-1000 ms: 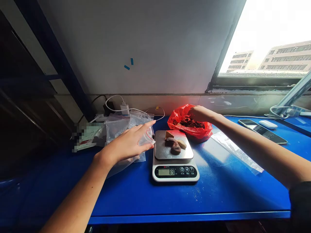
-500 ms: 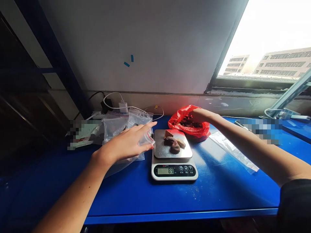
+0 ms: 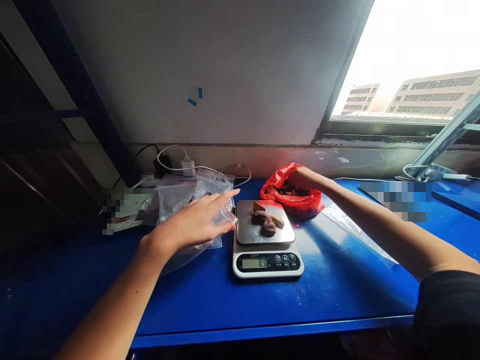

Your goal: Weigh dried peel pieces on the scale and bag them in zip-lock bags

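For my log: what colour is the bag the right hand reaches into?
Red bag, shown in the head view.

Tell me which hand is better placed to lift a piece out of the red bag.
Probably the right hand: it reaches into the red bag, its fingers out of sight. The left hand is spread at the clear bags, across the scale.

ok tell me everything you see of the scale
The scale has a white, plastic-looking body and a silvery, metal-looking plate bearing brown and tan pieces. Its black front panel holds three round buttons and a display reading 8.9. It sits flat on the blue table; the left hand is close beside it, contact unclear.
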